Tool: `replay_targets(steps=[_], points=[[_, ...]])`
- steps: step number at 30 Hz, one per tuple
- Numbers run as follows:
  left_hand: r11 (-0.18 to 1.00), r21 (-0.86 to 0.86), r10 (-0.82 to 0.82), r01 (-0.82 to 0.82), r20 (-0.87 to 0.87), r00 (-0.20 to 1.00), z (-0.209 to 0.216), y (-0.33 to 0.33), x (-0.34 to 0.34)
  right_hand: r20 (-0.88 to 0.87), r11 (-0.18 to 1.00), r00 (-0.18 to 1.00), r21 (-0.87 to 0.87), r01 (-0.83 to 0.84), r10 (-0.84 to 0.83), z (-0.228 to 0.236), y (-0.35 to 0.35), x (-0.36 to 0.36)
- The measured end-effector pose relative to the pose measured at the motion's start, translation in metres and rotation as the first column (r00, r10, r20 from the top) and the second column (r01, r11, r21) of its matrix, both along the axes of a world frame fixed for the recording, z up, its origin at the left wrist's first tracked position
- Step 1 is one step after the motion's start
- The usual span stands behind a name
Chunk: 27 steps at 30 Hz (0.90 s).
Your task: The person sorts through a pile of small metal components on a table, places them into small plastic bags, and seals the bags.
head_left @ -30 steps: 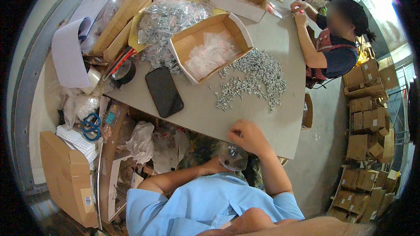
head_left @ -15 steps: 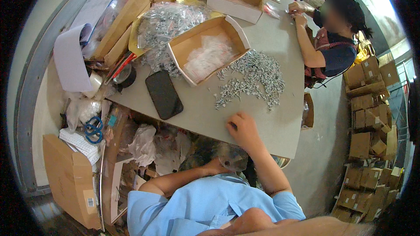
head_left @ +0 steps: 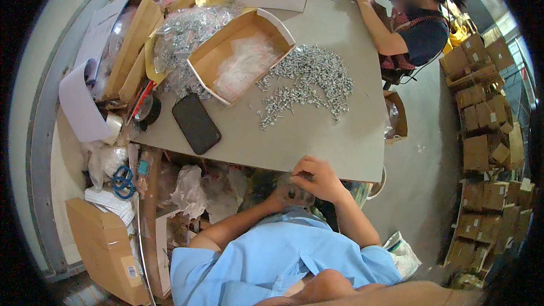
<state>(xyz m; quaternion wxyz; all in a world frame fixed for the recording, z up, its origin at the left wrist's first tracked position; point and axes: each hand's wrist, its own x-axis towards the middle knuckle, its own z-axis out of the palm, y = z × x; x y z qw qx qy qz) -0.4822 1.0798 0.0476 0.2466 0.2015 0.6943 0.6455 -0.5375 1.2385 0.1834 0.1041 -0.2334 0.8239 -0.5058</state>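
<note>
At the near edge of the table, low in front of my body, my left hand [head_left: 276, 199] is closed on a clear plastic bag [head_left: 296, 194] with small dark and shiny bits showing inside. My right hand [head_left: 318, 178] is just above that bag, its fingers bent and pinched together at the bag's top. Whatever the right fingers hold is hidden or too small to make out. Beyond the hands, a loose pile of small silvery screws [head_left: 317, 79] spreads over the grey table [head_left: 334, 141]. Left of the pile, an open cardboard box [head_left: 198, 59] contains small clear bags [head_left: 249, 62].
A dark phone [head_left: 196, 123] lies near the table's front edge. Filled clear bags [head_left: 190, 34] are heaped at the back left, beside cardboard boxes [head_left: 136, 45]. Across the table sits a co-worker [head_left: 416, 28] with both hands on small bags. Stacked cartons [head_left: 481, 153] stand on the right.
My right hand has drawn back from the table beside the screws to the bag in my left hand. The whole view has shifted slightly.
</note>
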Motion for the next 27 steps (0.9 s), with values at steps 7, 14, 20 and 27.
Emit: replay_targets(steps=[7,14,20,27], points=[[0.873,-0.459,-0.185,0.164,-0.002,0.983,-0.013,-0.032,-0.002,-0.067,0.999,0.998,0.037,0.012,-0.009,-0.002,-0.007,0.004],[0.962,-0.134,-0.209,0.239,0.210,0.955,0.110,-0.088,-0.040,-0.250,0.974,0.942,0.072,-0.215,0.226,0.028,-0.025,0.016],[0.984,0.150,-0.117,0.098,0.125,0.985,0.133,-0.069,-0.037,-0.376,0.967,0.892,0.063,-0.245,0.251,0.048,-0.030,0.015],[0.942,0.242,0.252,-0.231,-0.059,0.966,0.137,-0.048,-0.039,-0.354,0.998,0.933,-0.018,0.064,-0.066,0.042,-0.005,0.015]])
